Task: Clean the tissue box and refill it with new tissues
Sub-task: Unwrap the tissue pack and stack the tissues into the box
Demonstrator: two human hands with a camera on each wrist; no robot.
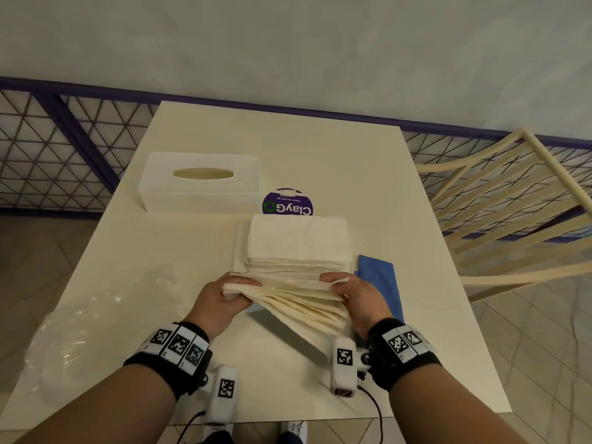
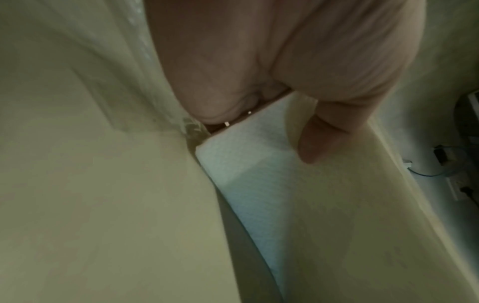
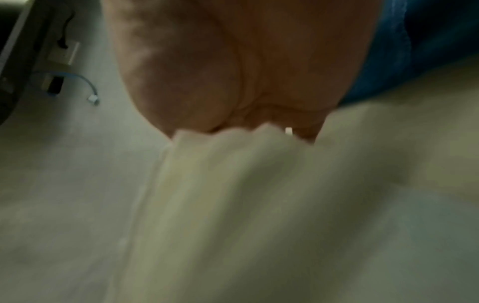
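Observation:
A thick stack of white tissues (image 1: pixel 298 248) lies mid-table. Its near lower sheets fan out toward me, lifted off the table. My left hand (image 1: pixel 224 299) grips the stack's near left corner and my right hand (image 1: pixel 355 296) grips the near right corner. In the left wrist view the tissues (image 2: pixel 259 174) run under my thumb and curled fingers. In the right wrist view my palm closes over the bunched tissue edges (image 3: pixel 233 164). The white textured tissue box (image 1: pixel 200 184) stands at the back left, slot up, apart from both hands.
A blue cloth (image 1: pixel 381 277) lies just right of the stack, partly under my right hand. A purple round ClayGo pack (image 1: pixel 287 203) sits behind the tissues. Clear crumpled plastic wrap (image 1: pixel 96 315) covers the table's left side. A cream slatted chair (image 1: pixel 512 200) stands at the right.

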